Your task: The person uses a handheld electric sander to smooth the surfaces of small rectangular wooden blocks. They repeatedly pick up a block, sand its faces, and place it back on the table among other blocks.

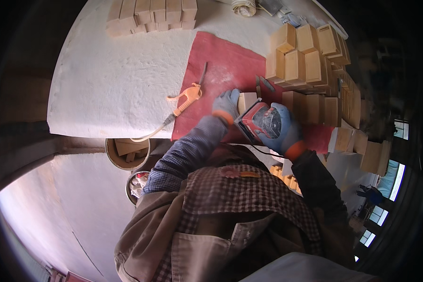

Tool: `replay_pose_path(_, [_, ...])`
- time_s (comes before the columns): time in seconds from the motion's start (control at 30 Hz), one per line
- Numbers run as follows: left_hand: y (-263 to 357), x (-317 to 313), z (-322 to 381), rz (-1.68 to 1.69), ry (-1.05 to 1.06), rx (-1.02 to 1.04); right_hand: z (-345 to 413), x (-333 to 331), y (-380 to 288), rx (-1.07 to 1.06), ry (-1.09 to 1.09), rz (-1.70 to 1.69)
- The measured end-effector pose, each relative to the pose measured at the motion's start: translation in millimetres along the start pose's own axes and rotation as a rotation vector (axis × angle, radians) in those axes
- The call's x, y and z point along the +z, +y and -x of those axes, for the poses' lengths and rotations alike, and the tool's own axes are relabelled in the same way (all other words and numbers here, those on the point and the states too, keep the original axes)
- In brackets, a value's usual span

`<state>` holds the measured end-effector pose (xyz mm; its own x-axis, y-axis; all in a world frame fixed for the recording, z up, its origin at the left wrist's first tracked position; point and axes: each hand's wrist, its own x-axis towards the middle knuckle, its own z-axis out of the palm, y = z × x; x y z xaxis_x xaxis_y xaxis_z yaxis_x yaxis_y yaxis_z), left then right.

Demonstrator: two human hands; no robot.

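Observation:
My right hand (283, 128), in a blue-grey work glove with an orange cuff, grips a red and black electric sander (262, 120). The sander is tilted, its flat pad edge against or close to a small wooden box (246, 100); exact contact is hidden. My left hand (226, 103), gloved the same way, holds that box from its left side. Both hands are over a dusty red cloth (218, 63) on the work table. An orange air blow gun (188, 97) lies on the cloth's left edge, its hose running off the front of the table.
Stacked wooden boxes (305, 56) rise to the right, more boxes (151, 16) stand at the back left. Two knife-like tools (267, 84) lie behind the sander. Below the table's front edge is a round bin (109, 153) with wood offcuts. A power cord (264, 152) trails under my right arm.

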<state>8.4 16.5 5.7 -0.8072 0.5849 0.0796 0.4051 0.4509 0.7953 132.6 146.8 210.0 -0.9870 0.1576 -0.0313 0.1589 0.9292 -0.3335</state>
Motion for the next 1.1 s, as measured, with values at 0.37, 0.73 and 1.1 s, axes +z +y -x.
replay_pose_path(0.37, [1.2,2.6,-2.3,-0.143,-0.096,-0.026,-89.2,11.6,6.3,0.087,0.049,-0.104])
replay_pose_path(0.73, [-0.5,11.0,-2.8,-0.116,-0.022,-0.007,-74.7,-0.1,-7.2,0.235,-0.017,-0.121])
replay_pose_path(1.1, [6.4,-2.3,-2.2,-0.243,-0.151,0.018,-122.1,5.7,-0.5,0.323,-0.150,-0.379])
